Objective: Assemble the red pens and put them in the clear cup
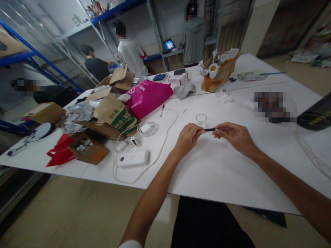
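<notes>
A slim, short black bar [210,130] is held level above the white table [196,172]; its kind is too small to tell. My left hand [190,136] pinches one end between thumb and fingers. At the other end, my right hand [234,136] grips it with thumb and fingertips. Just beyond the hands lies a thin dark ring [201,117], with a small clear piece [202,124] close by. A tiny metal-looking piece [184,111] rests farther off to the left.
Left of my hands are a white power bank [133,158], a coiled white cable with charger [147,128] and a pen [162,110]. Behind stand a magenta bag [150,96], a brown paper bag [113,112] and open cartons. A dark cylinder [317,112] is at right. Several people work beyond.
</notes>
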A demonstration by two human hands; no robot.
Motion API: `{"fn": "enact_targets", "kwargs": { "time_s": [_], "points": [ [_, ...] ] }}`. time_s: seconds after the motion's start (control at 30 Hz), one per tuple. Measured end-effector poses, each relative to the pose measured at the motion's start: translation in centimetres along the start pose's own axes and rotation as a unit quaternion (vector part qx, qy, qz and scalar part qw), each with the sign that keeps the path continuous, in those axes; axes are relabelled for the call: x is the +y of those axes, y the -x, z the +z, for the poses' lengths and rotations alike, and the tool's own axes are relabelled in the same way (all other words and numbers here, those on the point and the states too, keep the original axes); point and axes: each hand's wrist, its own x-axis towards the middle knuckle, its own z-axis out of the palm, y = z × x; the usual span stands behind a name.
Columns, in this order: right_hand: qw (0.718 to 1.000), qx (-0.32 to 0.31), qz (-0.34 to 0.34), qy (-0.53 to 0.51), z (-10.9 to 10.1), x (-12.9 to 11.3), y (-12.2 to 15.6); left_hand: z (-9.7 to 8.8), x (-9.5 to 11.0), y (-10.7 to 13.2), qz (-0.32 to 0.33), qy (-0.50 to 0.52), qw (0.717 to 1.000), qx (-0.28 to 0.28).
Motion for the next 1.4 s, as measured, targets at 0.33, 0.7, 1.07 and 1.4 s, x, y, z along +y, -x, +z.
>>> {"fn": "enact_targets", "kwargs": {
  "time_s": [0.33,0.7,1.07,1.4],
  "points": [
    [0.999,0.016,-0.026,-0.019,0.4,0.8,0.0,0.1,-0.1,0.3,-0.017,-0.033,0.998,-0.046],
    [1.000,0.003,-0.020,0.010,0.5,1.3,0.2,0.5,0.2,0.2,0.014,-0.020,0.998,-0.058],
    [0.966,0.015,-0.175,0.192,-0.2,1.0,0.4,0.4,0.6,0.3,-0.048,0.044,0.997,-0.040],
    [0.972,0.030,-0.180,0.149,0.2,0.8,0.8,0.0,1.5,-0.1,-0.128,0.109,0.985,-0.043]
  ]
}}
